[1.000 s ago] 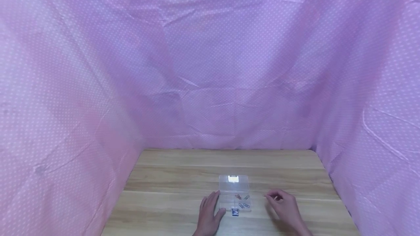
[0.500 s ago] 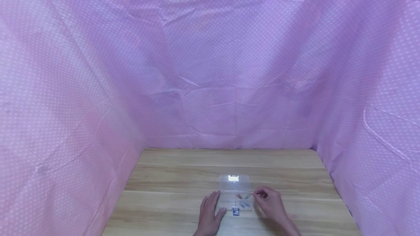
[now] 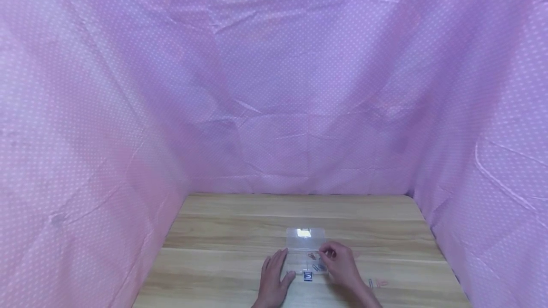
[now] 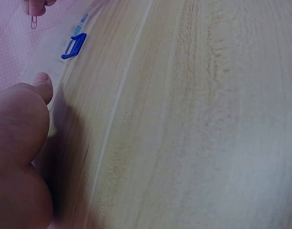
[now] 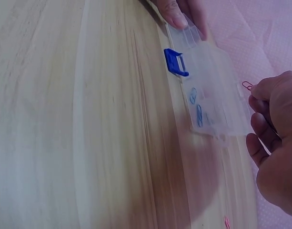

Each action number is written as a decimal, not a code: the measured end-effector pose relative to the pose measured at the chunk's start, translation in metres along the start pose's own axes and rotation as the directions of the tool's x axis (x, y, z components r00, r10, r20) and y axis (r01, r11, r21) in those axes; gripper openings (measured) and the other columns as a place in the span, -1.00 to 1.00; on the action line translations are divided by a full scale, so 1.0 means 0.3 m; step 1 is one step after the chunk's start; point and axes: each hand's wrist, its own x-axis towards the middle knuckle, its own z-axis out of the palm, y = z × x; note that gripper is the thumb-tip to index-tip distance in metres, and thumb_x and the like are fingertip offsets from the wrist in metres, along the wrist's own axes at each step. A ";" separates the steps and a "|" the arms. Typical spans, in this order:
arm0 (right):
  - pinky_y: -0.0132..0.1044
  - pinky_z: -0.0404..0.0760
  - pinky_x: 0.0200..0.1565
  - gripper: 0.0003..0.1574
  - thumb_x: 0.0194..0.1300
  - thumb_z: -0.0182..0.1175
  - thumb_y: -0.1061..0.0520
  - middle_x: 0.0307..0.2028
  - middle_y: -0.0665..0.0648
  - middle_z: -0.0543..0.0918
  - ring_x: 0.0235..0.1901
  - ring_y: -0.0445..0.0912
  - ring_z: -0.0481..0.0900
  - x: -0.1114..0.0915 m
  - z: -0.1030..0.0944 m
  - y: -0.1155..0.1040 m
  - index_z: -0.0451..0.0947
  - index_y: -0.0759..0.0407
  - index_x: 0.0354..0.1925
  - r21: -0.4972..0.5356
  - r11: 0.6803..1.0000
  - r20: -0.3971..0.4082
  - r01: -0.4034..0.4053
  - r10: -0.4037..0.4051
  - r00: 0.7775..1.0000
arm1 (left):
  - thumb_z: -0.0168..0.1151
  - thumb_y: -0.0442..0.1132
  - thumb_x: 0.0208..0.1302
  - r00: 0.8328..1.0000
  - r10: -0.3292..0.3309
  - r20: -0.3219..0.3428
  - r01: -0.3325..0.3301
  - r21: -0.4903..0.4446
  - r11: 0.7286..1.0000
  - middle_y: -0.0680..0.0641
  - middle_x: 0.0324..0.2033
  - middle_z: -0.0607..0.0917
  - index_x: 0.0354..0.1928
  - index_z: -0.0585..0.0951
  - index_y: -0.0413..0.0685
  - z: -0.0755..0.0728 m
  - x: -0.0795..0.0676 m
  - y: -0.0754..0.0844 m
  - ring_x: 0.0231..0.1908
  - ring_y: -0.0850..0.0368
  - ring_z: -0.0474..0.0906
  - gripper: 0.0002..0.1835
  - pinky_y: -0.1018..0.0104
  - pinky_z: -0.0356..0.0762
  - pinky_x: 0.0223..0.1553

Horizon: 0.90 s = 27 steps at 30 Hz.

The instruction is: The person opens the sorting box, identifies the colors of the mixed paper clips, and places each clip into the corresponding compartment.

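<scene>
A clear plastic compartment box (image 5: pixel 217 62) with a blue latch (image 5: pixel 176 63) lies on the table, its lid (image 3: pixel 295 240) tipped open toward the back. Against the box's left side rests my left hand (image 3: pixel 274 279), fingers extended, thumb at the front left corner. My right hand (image 3: pixel 341 264) pinches a red paper clip (image 5: pixel 247 86) between thumb and index finger, over the box's back right compartment. That clip (image 4: pixel 34 22) hangs down in the left wrist view. Red paper clips (image 3: pixel 311 256) lie in the box, and blue paper clips (image 5: pixel 199 115) lie in its front right compartment.
To the right of the box, near my right forearm, a dark paper clip (image 3: pixel 370 283) and pinkish paper clips (image 3: pixel 381 283) lie on the wooden table (image 3: pixel 222 232). Pink dotted cloth (image 3: pixel 299 84) hangs behind the table and along both sides.
My right hand has moved left, from beside the box to over its right compartments, carrying the red paper clip. Loose clips on the table have come into sight behind it. The left hand stays put.
</scene>
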 end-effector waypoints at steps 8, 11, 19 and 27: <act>-0.50 0.65 -0.39 -0.75 0.33 0.51 0.40 -0.40 -0.09 0.74 -0.42 -0.34 0.54 0.012 0.038 -0.012 0.79 0.04 -0.26 -0.002 1.000 0.022 0.000 0.000 1.000 | 0.33 0.15 0.61 0.997 0.045 -0.062 -0.041 0.060 0.997 -0.16 0.62 0.57 0.70 0.41 0.03 0.012 0.004 -0.020 0.65 -0.28 0.41 -0.23 -0.38 -0.02 0.73; -0.51 0.63 -0.39 -0.80 0.34 0.54 0.35 -0.41 -0.08 0.72 -0.42 -0.33 0.54 0.018 0.048 -0.015 0.79 0.05 -0.26 -0.024 1.000 0.036 -0.011 0.012 0.999 | 0.37 0.08 0.59 0.999 0.023 -0.038 -0.022 0.025 0.999 -0.17 0.65 0.53 0.71 0.40 0.00 0.004 0.006 -0.014 0.68 -0.29 0.36 -0.22 -0.37 -0.09 0.79; -0.51 0.63 -0.35 -0.84 0.34 0.57 0.27 -0.40 -0.13 0.72 -0.40 -0.37 0.52 0.024 0.069 -0.008 0.80 0.04 -0.25 -0.086 0.996 0.057 0.007 -0.002 0.998 | 0.34 0.10 0.62 0.995 0.072 -0.065 -0.070 0.034 0.997 -0.24 0.61 0.56 0.70 0.41 -0.02 0.004 0.004 -0.013 0.64 -0.37 0.40 -0.24 -0.43 -0.01 0.74; -0.51 0.70 -0.30 -0.84 0.35 0.55 0.30 -0.35 -0.08 0.77 -0.36 -0.38 0.57 0.024 0.071 -0.010 0.81 0.12 -0.15 -0.098 0.995 0.068 0.031 -0.025 0.997 | 0.32 0.13 0.63 0.996 0.065 -0.063 -0.062 0.046 0.997 -0.20 0.62 0.56 0.71 0.40 0.02 0.006 0.003 -0.018 0.65 -0.32 0.39 -0.24 -0.39 -0.02 0.74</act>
